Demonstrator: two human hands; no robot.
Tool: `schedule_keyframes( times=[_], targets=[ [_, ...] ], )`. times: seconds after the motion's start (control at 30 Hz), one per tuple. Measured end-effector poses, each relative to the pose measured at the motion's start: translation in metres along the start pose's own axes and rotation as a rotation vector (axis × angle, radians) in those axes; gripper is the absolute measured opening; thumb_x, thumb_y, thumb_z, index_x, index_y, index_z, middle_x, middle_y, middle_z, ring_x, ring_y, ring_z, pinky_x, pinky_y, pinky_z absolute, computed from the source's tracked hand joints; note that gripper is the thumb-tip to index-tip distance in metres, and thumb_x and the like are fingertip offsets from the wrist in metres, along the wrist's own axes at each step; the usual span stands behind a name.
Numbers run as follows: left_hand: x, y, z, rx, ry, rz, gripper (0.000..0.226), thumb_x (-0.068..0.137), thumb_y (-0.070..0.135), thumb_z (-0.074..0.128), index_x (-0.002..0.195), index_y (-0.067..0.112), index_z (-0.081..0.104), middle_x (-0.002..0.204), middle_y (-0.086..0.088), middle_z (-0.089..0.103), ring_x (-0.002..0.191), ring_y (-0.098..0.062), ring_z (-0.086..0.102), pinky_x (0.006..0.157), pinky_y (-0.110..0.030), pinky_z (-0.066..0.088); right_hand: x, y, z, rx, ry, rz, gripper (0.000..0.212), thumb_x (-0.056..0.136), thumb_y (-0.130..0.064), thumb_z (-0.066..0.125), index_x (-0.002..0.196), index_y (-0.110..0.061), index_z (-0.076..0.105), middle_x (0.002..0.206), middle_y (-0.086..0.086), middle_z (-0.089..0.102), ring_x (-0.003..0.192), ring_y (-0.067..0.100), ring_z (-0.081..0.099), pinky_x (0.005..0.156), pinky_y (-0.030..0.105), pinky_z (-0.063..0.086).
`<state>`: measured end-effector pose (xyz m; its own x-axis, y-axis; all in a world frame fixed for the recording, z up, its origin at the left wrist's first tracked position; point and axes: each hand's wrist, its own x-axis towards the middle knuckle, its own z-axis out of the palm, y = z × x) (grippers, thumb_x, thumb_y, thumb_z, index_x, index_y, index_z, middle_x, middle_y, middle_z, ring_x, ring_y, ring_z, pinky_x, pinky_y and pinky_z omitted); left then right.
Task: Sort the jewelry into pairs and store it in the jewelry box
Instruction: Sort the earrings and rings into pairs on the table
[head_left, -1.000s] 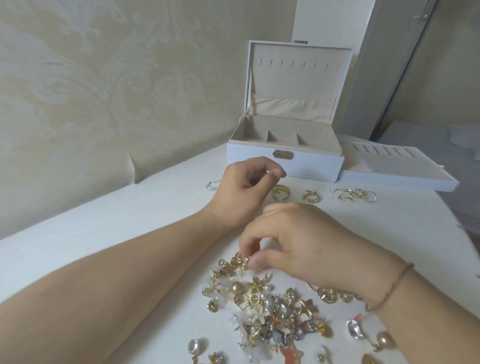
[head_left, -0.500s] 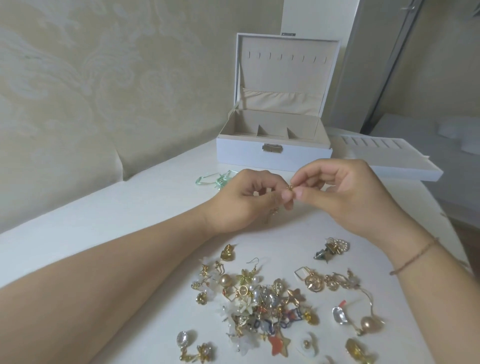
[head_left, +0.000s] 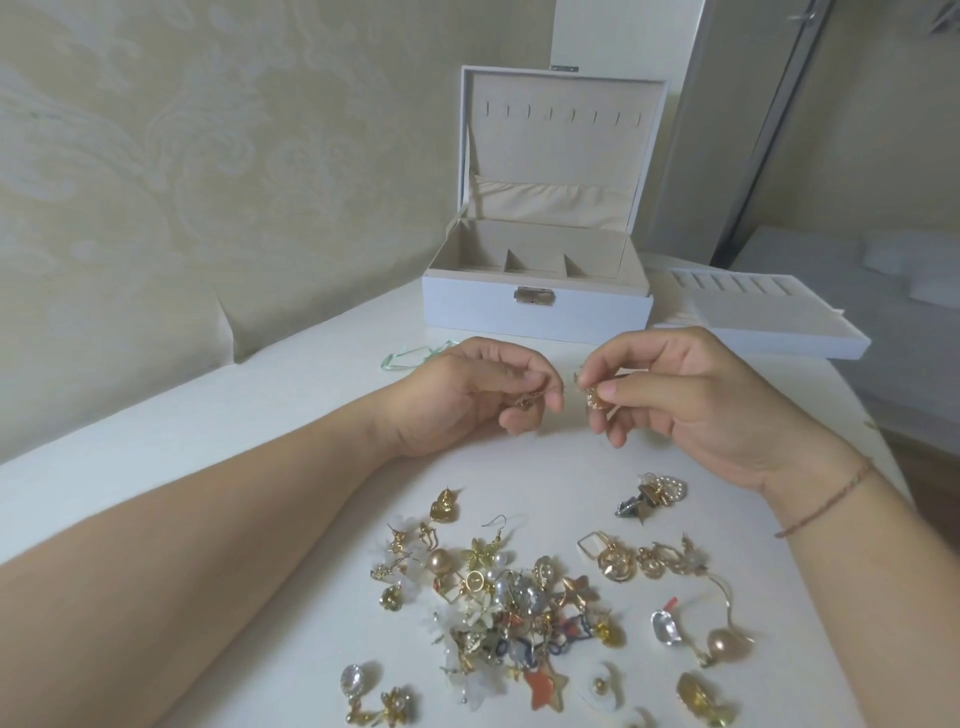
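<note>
Above the white table (head_left: 260, 415) my left hand (head_left: 467, 395) pinches a small gold earring (head_left: 527, 414) between thumb and fingers. My right hand (head_left: 691, 395) pinches a matching gold earring (head_left: 594, 413), a short gap apart from the left one. A heap of mixed earrings (head_left: 519, 608), gold, pearl, flower and star shapes, lies on the table in front of me. The white jewelry box (head_left: 535, 312) stands open behind my hands, its beige compartments showing nothing inside.
A removable white tray (head_left: 753, 322) with ring slots lies right of the box. A pale green ribbon-like piece (head_left: 410, 358) lies left of my left hand. Loose earrings (head_left: 654, 493) sit under my right wrist. The table's right edge is close.
My right hand rose from the heap with an earring and met my left hand. The two hands have since drawn slightly apart, each with one earring. The view shifted down a little.
</note>
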<state>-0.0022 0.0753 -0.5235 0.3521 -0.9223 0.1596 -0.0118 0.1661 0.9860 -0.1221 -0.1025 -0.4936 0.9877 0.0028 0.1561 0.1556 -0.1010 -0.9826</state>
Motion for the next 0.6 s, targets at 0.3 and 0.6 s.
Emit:
schedule_keyframes(
  times=[0.3,0.6],
  targets=[
    [-0.0008,0.0042,-0.0013,0.023,-0.047,-0.036,0.027,0.082,0.021,0.048,0.080,0.007,0.071,0.061,-0.003,0.052,0.053,-0.013,0.036,0.069,-0.022,0.041,-0.0012,0.0001,-0.0036,-0.069,-0.030,-0.040,0.018,0.069,0.004,0.059,0.074,-0.008,0.072,0.064,0.010,0.059,0.059,0.017,0.058,0.055,0.021,0.044],
    [-0.0007,-0.0010,-0.0007,0.072,-0.072,0.003,0.021,0.074,0.009,0.058,0.087,0.013,0.074,0.064,-0.004,0.049,0.060,-0.014,0.046,0.065,-0.020,0.041,-0.0015,-0.0003,-0.0071,0.023,-0.007,-0.043,0.021,0.064,0.009,0.052,0.061,-0.009,0.064,0.065,0.017,0.049,0.059,0.025,0.048,0.054,0.027,0.041]
  ],
)
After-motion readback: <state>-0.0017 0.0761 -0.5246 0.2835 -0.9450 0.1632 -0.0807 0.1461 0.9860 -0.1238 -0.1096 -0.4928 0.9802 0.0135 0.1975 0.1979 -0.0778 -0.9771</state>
